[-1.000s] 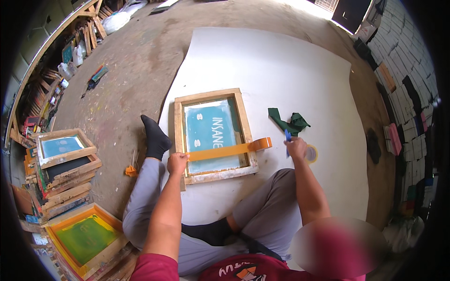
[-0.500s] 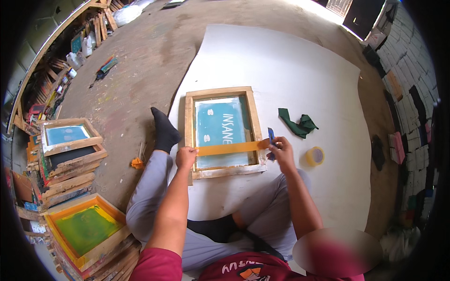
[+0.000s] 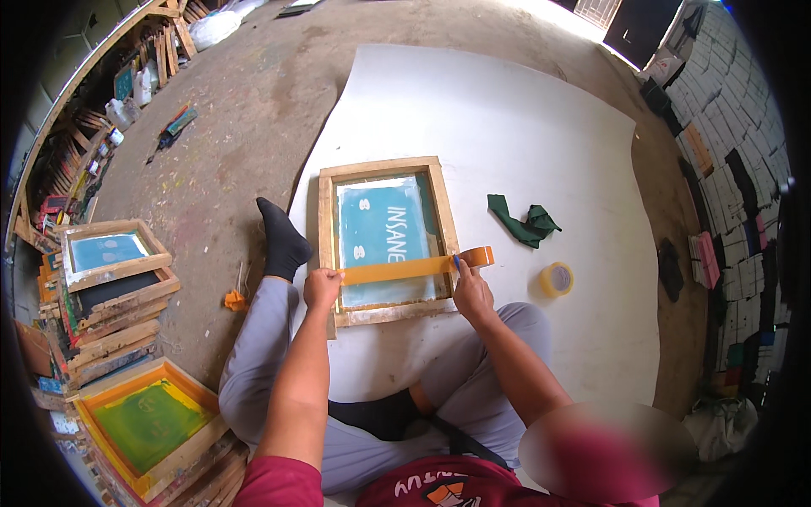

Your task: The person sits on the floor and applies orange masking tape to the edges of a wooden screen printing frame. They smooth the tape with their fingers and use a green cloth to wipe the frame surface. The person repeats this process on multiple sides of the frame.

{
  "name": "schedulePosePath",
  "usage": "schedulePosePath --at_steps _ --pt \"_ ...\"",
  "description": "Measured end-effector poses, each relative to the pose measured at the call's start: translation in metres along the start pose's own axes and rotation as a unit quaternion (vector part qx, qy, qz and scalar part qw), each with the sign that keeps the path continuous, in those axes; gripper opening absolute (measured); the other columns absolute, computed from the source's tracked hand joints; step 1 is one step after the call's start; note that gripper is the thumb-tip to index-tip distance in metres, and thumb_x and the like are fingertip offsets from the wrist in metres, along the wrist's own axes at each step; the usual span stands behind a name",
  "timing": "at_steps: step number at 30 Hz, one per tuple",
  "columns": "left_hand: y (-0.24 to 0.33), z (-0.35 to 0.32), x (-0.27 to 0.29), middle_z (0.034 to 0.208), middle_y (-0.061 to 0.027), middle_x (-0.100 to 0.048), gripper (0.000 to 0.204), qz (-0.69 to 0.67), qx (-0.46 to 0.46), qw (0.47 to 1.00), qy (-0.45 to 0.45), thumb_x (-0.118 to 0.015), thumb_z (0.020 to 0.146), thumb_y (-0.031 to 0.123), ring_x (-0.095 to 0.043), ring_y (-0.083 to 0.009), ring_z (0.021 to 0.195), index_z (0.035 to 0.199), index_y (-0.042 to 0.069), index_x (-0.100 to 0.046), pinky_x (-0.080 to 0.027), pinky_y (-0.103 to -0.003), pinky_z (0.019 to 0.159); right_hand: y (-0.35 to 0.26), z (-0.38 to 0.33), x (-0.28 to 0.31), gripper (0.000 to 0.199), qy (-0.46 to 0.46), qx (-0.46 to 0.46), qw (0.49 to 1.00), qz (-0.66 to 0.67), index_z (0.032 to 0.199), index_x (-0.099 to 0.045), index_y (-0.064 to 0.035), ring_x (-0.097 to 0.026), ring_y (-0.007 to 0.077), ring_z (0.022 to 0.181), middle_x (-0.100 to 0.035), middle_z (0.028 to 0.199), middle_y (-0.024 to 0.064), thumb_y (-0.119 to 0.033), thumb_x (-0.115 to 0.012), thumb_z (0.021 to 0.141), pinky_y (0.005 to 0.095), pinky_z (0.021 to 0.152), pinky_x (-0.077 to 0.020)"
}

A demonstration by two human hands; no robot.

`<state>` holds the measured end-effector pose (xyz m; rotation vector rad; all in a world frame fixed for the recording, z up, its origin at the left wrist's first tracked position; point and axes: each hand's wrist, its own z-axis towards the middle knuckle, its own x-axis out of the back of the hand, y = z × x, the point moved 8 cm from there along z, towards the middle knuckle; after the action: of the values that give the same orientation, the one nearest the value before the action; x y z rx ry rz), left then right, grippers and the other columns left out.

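Observation:
A wooden screen-printing frame [image 3: 328, 203] with teal mesh and white lettering lies flat before me. A strip of brown packing tape [image 3: 393, 272] is stretched across its lower part. My left hand [image 3: 323, 290] pinches the strip's left end at the frame's left bar. Over the right bar, my right hand [image 3: 474, 293] is closed on a slim blue tool, apparently a cutter knife [image 3: 457, 263], held against the tape. The brown tape roll [image 3: 480, 256] sits just beyond that hand, still joined to the strip. My fingers hide most of the cutter.
A yellowish tape roll [image 3: 556, 279] and a crumpled dark green cloth [image 3: 525, 224] lie to the right on the white sheet [image 3: 473, 110]. Stacked wooden screens [image 3: 118, 253] stand at my left, with a yellow-green screen [image 3: 152, 422] nearer. My legs flank the frame's near side.
My right hand has moved slightly left and down, bringing the blue cutter from upright beside the roll onto the tape at the right bar. The left hand keeps its pinch.

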<state>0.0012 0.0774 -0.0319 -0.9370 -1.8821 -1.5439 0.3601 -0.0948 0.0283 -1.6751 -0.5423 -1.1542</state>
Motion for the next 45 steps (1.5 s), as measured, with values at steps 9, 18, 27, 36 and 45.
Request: schedulePosePath --at_steps 9,18,27,36,45 --pt "-0.001 -0.003 0.005 0.093 -0.0123 -0.080 0.024 -0.006 0.006 1.000 0.011 -0.084 0.086 0.034 -0.078 -0.0315 0.086 0.094 0.011 -0.084 -0.060 -0.043 0.078 -0.014 -0.002 0.002 0.056 -0.042 -0.019 0.999 -0.019 0.153 -0.046 -0.0075 -0.068 0.0479 0.109 -0.064 0.130 0.0281 -0.009 -0.049 0.097 0.0565 0.091 -0.0549" --pt "0.000 0.000 0.002 0.092 -0.0123 -0.080 0.024 0.007 0.010 1.000 0.008 -0.084 0.085 0.035 -0.077 -0.0324 0.086 0.092 0.012 -0.084 -0.060 -0.044 0.079 -0.016 -0.031 0.009 0.052 -0.087 -0.017 0.995 -0.050 0.146 -0.049 -0.0031 -0.070 0.0470 0.104 -0.065 0.125 0.0281 -0.005 -0.050 0.094 0.0573 0.088 -0.0557" --pt "-0.004 0.001 0.001 0.093 -0.0140 -0.079 0.028 -0.018 -0.010 1.000 0.019 -0.083 0.085 0.036 -0.077 -0.0332 0.088 0.094 0.010 -0.084 -0.059 -0.044 0.079 0.014 0.029 0.057 0.046 0.060 0.005 0.998 0.012 0.137 -0.059 -0.0145 -0.070 0.0410 0.104 -0.071 0.121 0.0201 -0.015 -0.065 0.091 0.0530 0.089 -0.0547" --pt "-0.015 0.006 -0.003 0.088 -0.0129 -0.080 0.027 -0.038 0.033 0.998 -0.026 -0.084 0.086 0.033 -0.076 -0.0279 0.081 0.093 0.007 -0.083 -0.057 -0.040 0.076 0.075 0.083 0.051 0.045 -0.160 -0.055 0.985 -0.018 0.110 -0.079 -0.0096 -0.075 0.0303 0.096 -0.078 0.099 0.0135 -0.043 -0.084 0.080 0.0428 0.088 -0.0565" --pt "-0.010 0.011 0.002 0.085 -0.0127 -0.080 0.024 -0.097 -0.029 0.995 -0.027 -0.084 0.088 0.022 -0.075 -0.0191 0.074 0.094 -0.001 -0.081 -0.056 -0.034 0.071 0.167 0.077 0.093 0.040 0.068 -0.016 0.997 -0.041 0.106 -0.071 -0.0053 -0.073 0.0353 0.077 -0.073 0.080 0.0137 -0.037 -0.086 0.086 0.0469 0.068 -0.0548"
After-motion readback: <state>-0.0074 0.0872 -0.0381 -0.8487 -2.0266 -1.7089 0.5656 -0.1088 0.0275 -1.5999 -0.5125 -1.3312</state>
